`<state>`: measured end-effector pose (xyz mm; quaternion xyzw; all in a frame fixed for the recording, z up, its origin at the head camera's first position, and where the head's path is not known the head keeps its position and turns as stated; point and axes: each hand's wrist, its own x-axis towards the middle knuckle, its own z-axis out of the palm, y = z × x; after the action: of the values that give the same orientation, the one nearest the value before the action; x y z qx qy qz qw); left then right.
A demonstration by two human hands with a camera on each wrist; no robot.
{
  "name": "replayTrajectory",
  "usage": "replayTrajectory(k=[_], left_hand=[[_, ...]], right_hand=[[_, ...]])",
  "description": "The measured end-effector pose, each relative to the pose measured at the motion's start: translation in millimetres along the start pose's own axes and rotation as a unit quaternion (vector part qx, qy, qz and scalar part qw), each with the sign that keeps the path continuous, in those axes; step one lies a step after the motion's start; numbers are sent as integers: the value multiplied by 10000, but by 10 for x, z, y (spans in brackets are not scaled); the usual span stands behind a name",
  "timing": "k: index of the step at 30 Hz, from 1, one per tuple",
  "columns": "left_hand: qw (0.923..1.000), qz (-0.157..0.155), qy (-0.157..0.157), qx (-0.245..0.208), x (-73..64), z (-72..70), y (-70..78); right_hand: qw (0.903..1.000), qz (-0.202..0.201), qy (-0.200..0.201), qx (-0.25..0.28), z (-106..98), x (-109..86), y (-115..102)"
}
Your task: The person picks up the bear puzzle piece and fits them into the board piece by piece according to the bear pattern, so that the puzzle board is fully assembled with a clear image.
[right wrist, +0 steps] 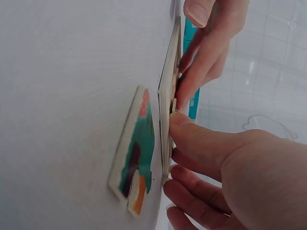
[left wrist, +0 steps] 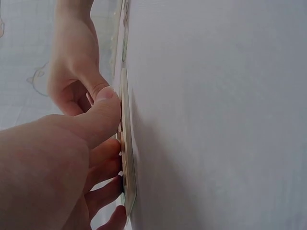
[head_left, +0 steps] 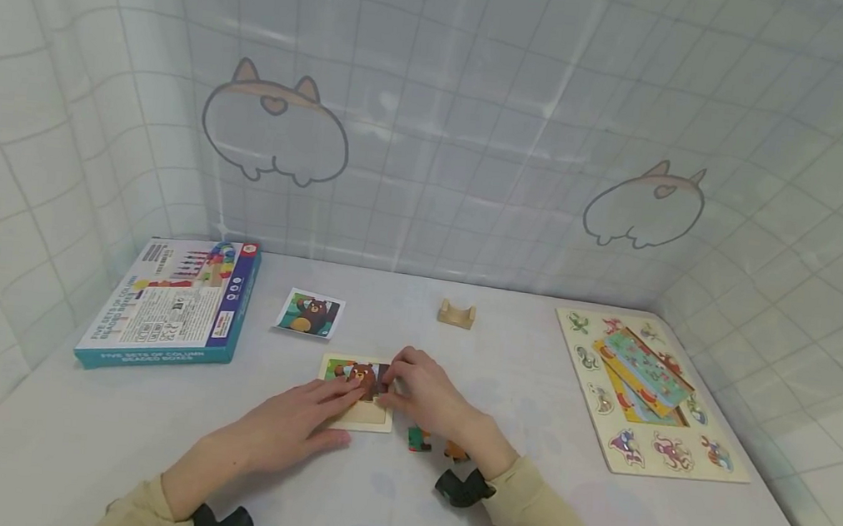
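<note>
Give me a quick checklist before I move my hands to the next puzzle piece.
1. Left hand steadying the puzzle board: ok, its fingers rest on it.
2. Dark piece under the right hand seated flush: cannot tell, the fingers partly cover it.
3. Lower part of the board filled: not ok, bare wood shows.
4. Loose pieces nearby: ok, a green piece and an orange piece lie close to the right wrist.
5. Bear picture card visible: ok, face up beyond the board.
</note>
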<state>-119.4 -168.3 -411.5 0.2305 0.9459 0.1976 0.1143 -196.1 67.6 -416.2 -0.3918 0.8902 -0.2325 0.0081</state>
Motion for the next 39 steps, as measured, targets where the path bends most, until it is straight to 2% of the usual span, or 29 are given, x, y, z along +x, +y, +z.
replayTrajectory(k=[9,17,28,32,39], left_hand=[[9999,12,95,62,13,21,14],[9998,14,171,64,18,5,39],[9995,63,289,127,57,6,108],[9995,22,229,194,84,30,106],[9986,168,256,432,99,22,127]], right_hand=[[10000,-21,69,-13,4,1,1],[9998,119,31,136,-10,11,-15],[9998,-9,159,78,-25,9,-22],[9998,68,99,127,-37,9,-36],[9992,238,-33,308,-48,15,-42]])
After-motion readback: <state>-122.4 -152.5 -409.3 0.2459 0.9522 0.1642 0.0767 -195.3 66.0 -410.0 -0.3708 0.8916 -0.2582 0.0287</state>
